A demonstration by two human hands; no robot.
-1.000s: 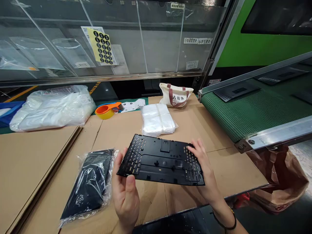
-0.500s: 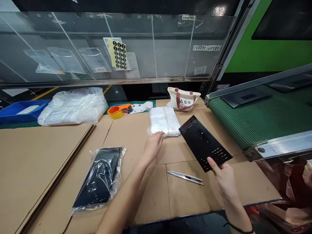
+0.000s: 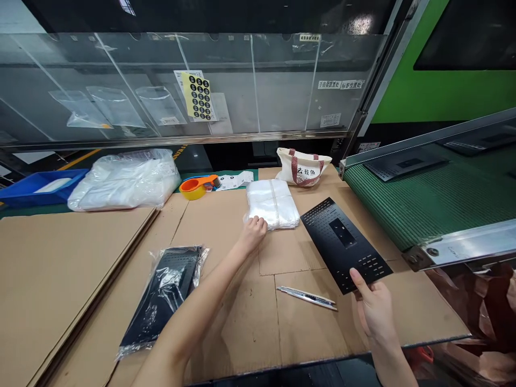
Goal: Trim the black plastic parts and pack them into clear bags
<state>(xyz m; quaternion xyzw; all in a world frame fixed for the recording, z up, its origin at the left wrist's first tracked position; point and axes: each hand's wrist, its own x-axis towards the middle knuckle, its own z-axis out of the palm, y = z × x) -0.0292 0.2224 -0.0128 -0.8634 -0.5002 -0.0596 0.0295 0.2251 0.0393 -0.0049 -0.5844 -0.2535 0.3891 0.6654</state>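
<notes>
My right hand (image 3: 374,303) grips a flat black perforated panel (image 3: 342,242) by its near corner, thumb on top, and holds it tilted above the cardboard. A dark rectangular area with small holes shows in the panel's middle. My left hand (image 3: 253,232) is at the near left corner of a stack of clear plastic bags (image 3: 272,201), its fingers curled closed on the edge; the fingertips are partly hidden. Below the panel, a utility knife (image 3: 307,298) lies on the cardboard. To the left, black panels in a clear plastic bag (image 3: 165,295) lie flat, partly behind my left forearm.
On the right, a conveyor belt (image 3: 399,207) carries more black panels (image 3: 405,163). Cardboard sheets (image 3: 72,258) lie at left. Along the back are a blue tray (image 3: 24,196), a bulky plastic bundle (image 3: 124,180), a tape dispenser (image 3: 194,188) and a cloth bag (image 3: 303,167).
My left hand has closed its fingers at the corner of the bag stack. The panel in my right hand has tilted, showing more of its face. The view has shifted slightly.
</notes>
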